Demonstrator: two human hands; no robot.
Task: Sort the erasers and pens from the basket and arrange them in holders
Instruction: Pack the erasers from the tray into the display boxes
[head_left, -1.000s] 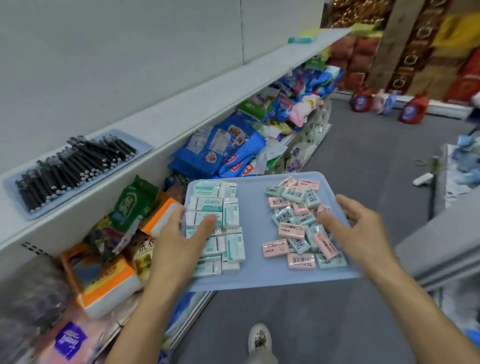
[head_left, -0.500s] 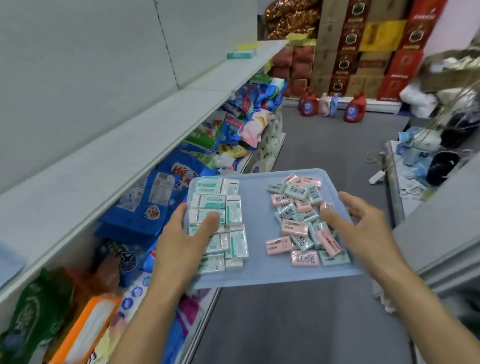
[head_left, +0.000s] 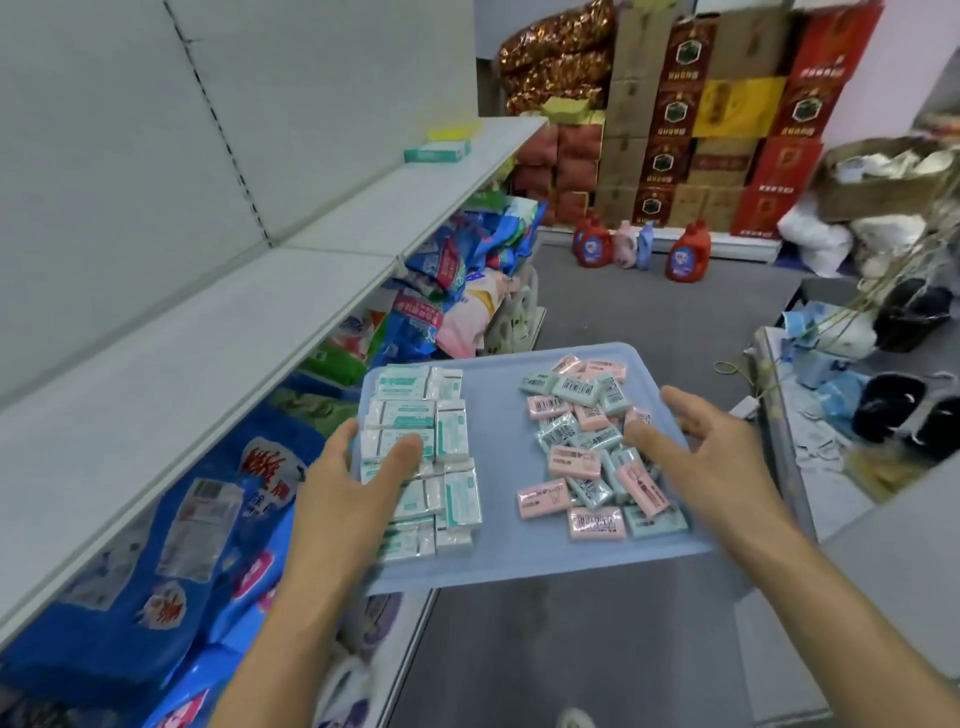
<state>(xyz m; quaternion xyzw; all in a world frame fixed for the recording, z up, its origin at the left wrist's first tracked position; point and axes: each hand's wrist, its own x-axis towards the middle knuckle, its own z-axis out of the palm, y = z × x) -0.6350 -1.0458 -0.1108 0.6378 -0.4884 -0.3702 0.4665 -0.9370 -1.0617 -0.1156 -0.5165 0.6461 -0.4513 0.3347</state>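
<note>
We are carrying tray (head_left: 498, 564) level: left hand (head_left: 353, 483), right hand (head_left: 711, 457) gripping opposite edges, thumbs on top; erasers (head_left: 587, 457) looking light, loose, likely sliding.

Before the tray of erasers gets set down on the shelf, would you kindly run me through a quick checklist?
1. Left hand grips the tray edge, thumb on top: ok.
2. Right hand grips the opposite edge: ok.
3. White erasers stacked in neat rows: ok.
4. Pink and green erasers sorted: not ok, a loose mixed heap.
5. Grey shelf beside the tray has bare space: ok.
6. Fingers under the tray secure: cannot tell, hidden.
</note>
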